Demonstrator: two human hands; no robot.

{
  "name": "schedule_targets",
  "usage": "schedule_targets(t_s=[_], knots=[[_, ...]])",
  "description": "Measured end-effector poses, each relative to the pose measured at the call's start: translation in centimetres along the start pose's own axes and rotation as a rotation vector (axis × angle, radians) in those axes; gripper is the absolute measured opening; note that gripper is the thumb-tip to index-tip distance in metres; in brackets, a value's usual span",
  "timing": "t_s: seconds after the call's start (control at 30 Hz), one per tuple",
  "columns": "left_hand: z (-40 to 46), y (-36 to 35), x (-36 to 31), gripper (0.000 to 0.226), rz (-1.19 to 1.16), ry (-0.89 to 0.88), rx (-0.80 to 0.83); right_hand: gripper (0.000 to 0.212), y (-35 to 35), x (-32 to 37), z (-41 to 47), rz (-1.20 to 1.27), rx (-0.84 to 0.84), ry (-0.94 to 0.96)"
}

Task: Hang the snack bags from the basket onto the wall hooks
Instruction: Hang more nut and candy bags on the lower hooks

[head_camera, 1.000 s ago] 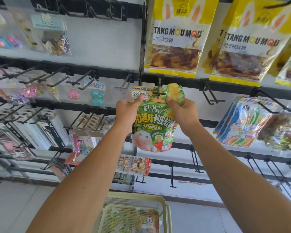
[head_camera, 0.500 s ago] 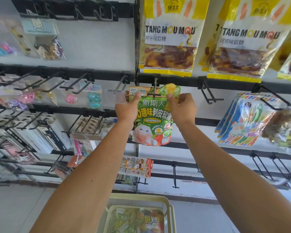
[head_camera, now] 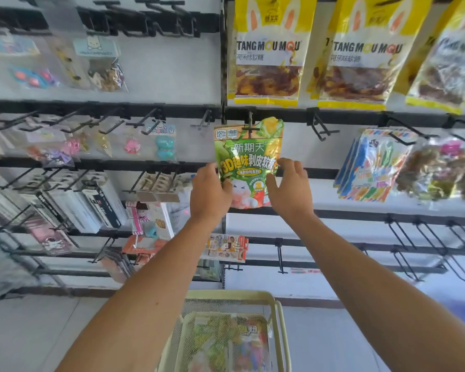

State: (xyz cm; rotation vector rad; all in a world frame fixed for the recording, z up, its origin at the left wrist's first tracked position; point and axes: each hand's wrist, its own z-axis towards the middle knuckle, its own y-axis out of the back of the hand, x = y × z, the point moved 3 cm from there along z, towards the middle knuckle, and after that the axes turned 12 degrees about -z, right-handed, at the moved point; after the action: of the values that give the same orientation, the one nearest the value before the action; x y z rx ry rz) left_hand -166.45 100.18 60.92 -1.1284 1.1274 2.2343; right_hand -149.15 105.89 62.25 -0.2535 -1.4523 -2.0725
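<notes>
Fingers (head_camera: 293, 167) of the right hand (head_camera: 289, 189) are spread and loose at the right edge of the green snack bag (head_camera: 249, 162), gripping nothing. Over on the other side, the left hand (head_camera: 210, 191) pinches the bag's lower left edge, thumb laid across the front. That bag hangs on a black wall hook (head_camera: 250, 126) at center frame, just under the yellow candy bags (head_camera: 269, 57). Down at the bottom, the cream mesh basket (head_camera: 277, 312) holds more packets.

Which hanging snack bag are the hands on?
The green snack bag on the centre hook; the yellow bags hang untouched on the row above.
</notes>
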Motion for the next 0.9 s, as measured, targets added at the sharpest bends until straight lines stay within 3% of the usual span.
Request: schedule_targets(t_s=[0.1,0.3,0.43,0.6,0.9], knots=[[-3.0,0.7,0.3,0.039,0.270,-0.086,0.113,0.042,0.8,0.5,-3.9,-0.163,0.068,0.096],[-9.2,2.1,0.7,0.051,0.522,-0.187,0.256,0.047,2.5,0.2,-10.2,-0.377,0.180,0.238],[-14.1,2.9,1.1,0.057,0.567,-0.183,0.287,0.052,3.2,-0.7,-14.8,-0.472,0.246,0.268],[-20.8,4.6,1.4,0.055,0.605,-0.154,0.335,0.050,3.5,-2.5,-21.4,-0.423,0.327,0.269],[-32.9,6.7,6.5,0.056,0.625,0.017,0.483,0.051,1.2,-3.5,-32.5,-0.384,0.466,0.227]])
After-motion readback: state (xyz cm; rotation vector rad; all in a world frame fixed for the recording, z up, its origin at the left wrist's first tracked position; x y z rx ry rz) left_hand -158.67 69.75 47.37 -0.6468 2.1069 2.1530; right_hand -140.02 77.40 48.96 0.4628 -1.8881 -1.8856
